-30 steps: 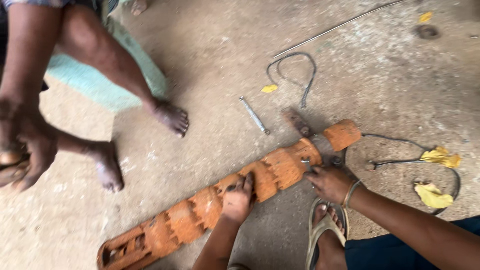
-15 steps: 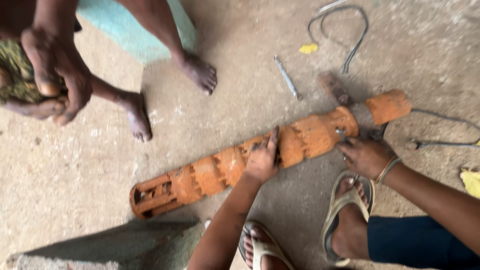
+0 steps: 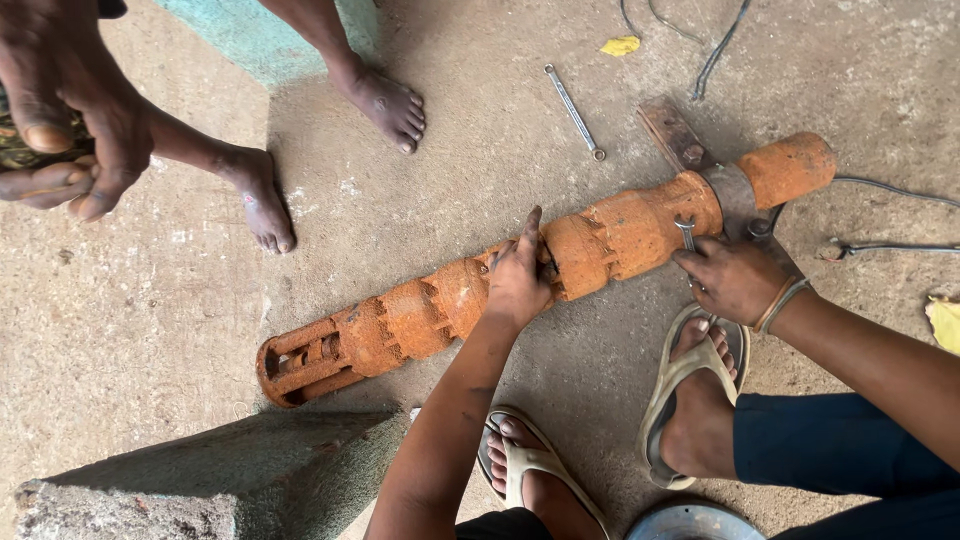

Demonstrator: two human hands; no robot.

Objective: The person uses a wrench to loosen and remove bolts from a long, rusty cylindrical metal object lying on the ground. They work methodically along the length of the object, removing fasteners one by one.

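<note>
Rust-orange and ribbed, a long cylindrical pump body lies flat on the concrete floor, running diagonally from lower left to upper right of the frame. Left hand presses down over a joint near the middle, fingers spread flat, seemingly to steady it against rolling. Right hand is curled around a small spanner set against the grey metal clamp toward the upper-right end. A second spanner lies loose above, and another person's bare feet stand at upper left. No labels, packages or signs show anywhere
</note>
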